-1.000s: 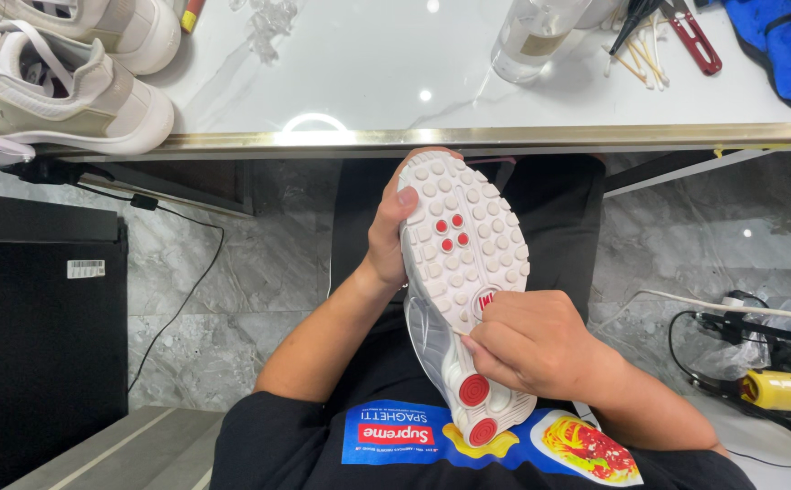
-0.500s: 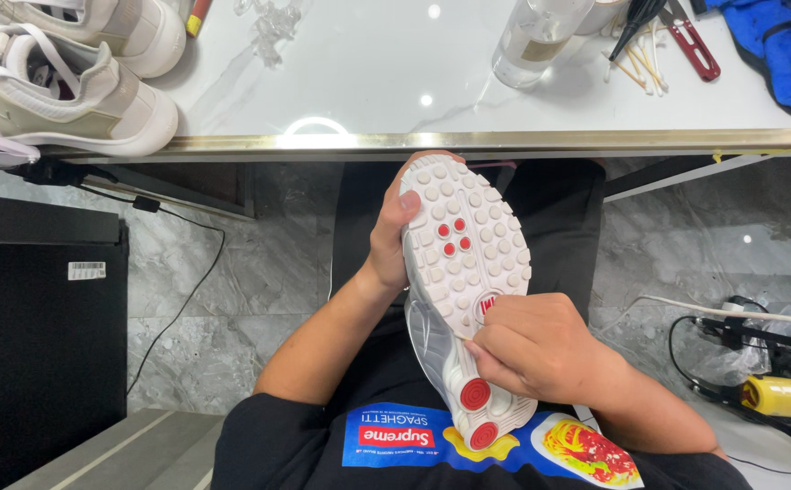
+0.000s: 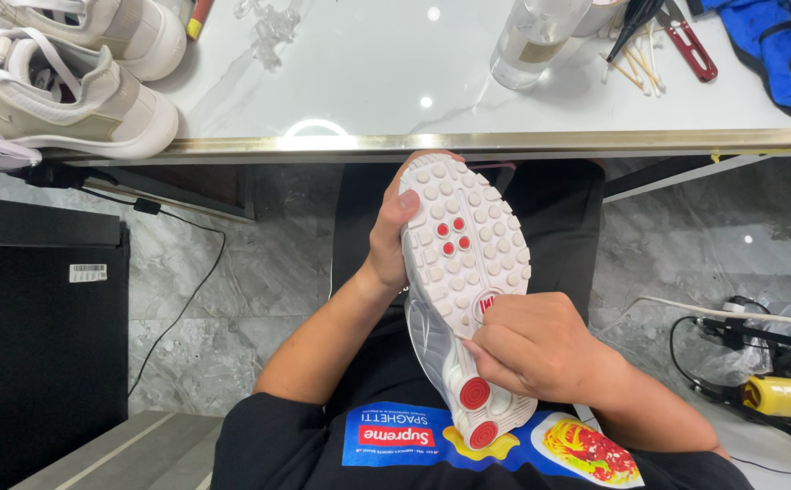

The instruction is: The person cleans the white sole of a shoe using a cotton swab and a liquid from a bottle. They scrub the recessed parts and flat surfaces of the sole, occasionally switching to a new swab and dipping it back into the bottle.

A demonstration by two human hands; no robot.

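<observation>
A white sneaker [image 3: 463, 245] is held sole up over my lap, its studded sole marked with red dots and red heel pads. My left hand [image 3: 391, 231] grips the toe end from the left, thumb on the sole. My right hand [image 3: 536, 349] is closed against the middle of the sole near the heel, fingertips pressed to it; whether it holds a small cloth or tool is hidden. The heel rests against my black printed shirt [image 3: 432, 445].
The white marble table [image 3: 368, 82] with a gold edge lies ahead. On it sit two beige sneakers [image 3: 68, 91], a clear bottle [image 3: 536, 41], cotton swabs [image 3: 636, 63], a red tool [image 3: 690, 50] and a blue cloth [image 3: 776, 54]. A black cabinet [image 3: 32, 345] stands left, cables and a yellow can [image 3: 790, 395] right.
The shoe and both hands stay almost in place; my right hand's fingers shift slightly along the sole.
</observation>
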